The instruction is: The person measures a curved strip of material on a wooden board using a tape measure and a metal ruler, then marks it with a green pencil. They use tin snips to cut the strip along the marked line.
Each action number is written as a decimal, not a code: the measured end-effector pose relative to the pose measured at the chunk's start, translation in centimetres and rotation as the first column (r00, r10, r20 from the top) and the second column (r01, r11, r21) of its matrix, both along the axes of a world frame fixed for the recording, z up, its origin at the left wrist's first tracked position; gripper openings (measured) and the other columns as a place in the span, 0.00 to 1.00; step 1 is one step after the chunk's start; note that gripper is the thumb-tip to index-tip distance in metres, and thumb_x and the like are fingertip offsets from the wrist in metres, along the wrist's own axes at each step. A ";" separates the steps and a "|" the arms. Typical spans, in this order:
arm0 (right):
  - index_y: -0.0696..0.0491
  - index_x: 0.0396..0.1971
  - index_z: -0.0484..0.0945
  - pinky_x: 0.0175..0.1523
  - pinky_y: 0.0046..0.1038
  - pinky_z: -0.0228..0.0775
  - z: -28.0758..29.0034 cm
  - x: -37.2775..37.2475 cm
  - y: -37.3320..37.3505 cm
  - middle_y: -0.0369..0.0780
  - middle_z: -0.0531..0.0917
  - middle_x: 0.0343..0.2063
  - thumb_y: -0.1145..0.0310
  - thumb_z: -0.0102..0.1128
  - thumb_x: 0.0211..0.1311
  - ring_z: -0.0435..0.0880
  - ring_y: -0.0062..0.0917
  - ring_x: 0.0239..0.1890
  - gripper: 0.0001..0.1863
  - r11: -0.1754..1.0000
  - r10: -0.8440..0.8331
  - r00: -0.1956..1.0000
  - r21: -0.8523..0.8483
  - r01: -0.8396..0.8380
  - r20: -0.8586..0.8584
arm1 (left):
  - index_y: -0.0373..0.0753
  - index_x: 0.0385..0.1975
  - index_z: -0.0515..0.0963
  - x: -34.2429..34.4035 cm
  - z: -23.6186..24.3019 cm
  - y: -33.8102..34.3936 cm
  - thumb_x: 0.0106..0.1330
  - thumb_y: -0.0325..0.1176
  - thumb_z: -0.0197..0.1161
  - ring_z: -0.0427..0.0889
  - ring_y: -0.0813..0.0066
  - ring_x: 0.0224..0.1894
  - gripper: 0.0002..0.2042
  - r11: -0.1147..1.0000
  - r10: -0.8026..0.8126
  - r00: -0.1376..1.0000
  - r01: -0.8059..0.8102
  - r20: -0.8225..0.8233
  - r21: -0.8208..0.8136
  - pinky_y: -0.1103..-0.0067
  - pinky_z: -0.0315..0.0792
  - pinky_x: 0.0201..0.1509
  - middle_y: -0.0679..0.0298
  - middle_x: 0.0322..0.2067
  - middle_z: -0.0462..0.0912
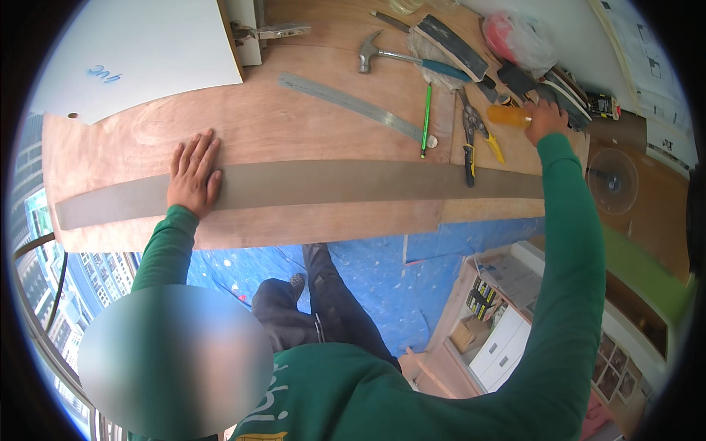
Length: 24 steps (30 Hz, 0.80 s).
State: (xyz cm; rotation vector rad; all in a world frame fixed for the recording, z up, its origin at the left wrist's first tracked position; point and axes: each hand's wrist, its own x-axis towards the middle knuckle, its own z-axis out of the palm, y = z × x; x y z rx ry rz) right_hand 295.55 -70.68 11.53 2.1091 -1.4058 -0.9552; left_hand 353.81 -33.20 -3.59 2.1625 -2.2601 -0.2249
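Note:
My left hand [195, 174] lies flat with its fingers stretched out, pressing on a long brown-grey strip [331, 185] that runs across the wooden worktop. At the right, my right hand [548, 120] is closed at the end of a small orange, see-through bottle [506, 115] lying on its side; the palm side is hidden. Just left of it are tin snips [471, 140] with yellow and black handles, one handle resting over the strip. A green pencil [426, 121] lies beside a steel ruler [349, 106].
A hammer [401, 55] and dark sanding blocks [450, 48] lie at the back. A plastic bag [518, 40] sits at the back right. A white panel [140, 51] covers the far left of the plywood worktop [294, 140]. Blue sheeting [368, 294] covers the floor.

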 end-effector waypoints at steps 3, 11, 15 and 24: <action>0.38 0.60 0.79 0.67 0.50 0.61 1.5 1.4 1.7 0.40 0.78 0.56 0.63 0.69 0.54 0.72 0.38 0.63 0.29 0.996 0.060 0.989 -0.075 -0.050 0.138 | 0.47 0.76 0.59 0.0 0.1 -0.1 0.74 0.41 0.48 0.50 0.67 0.80 0.30 1.000 0.008 1.000 -0.008 0.000 0.020 0.64 0.37 0.84 0.67 0.77 0.55; 0.56 0.70 0.64 0.73 0.41 0.60 -5.4 2.8 9.6 0.53 0.62 0.71 0.39 0.80 0.43 0.62 0.50 0.72 0.58 0.785 -0.585 0.757 0.438 0.438 0.291 | 0.48 0.75 0.59 0.6 -0.1 0.6 0.73 0.42 0.49 0.52 0.67 0.79 0.30 1.000 0.012 1.000 -0.012 -0.014 -0.005 0.63 0.38 0.83 0.67 0.77 0.56; 0.56 0.76 0.49 0.77 0.40 0.54 -10.5 -1.9 11.5 0.58 0.55 0.74 0.40 0.83 0.37 0.55 0.52 0.76 0.71 0.846 -0.527 0.703 0.370 0.383 0.478 | 0.44 0.75 0.60 -0.2 0.6 -0.6 0.73 0.41 0.49 0.53 0.61 0.78 0.30 1.000 -0.005 0.999 0.006 -0.036 0.014 0.61 0.40 0.83 0.62 0.76 0.58; 0.56 0.45 0.79 0.57 0.43 0.70 -11.3 3.2 15.3 0.49 0.79 0.46 0.52 0.76 0.55 0.77 0.46 0.52 0.27 0.995 -0.084 0.536 0.101 -0.002 0.840 | 0.44 0.75 0.60 0.1 0.7 0.0 0.73 0.40 0.49 0.53 0.61 0.79 0.29 1.000 0.005 0.999 -0.004 -0.038 0.006 0.61 0.40 0.83 0.62 0.77 0.57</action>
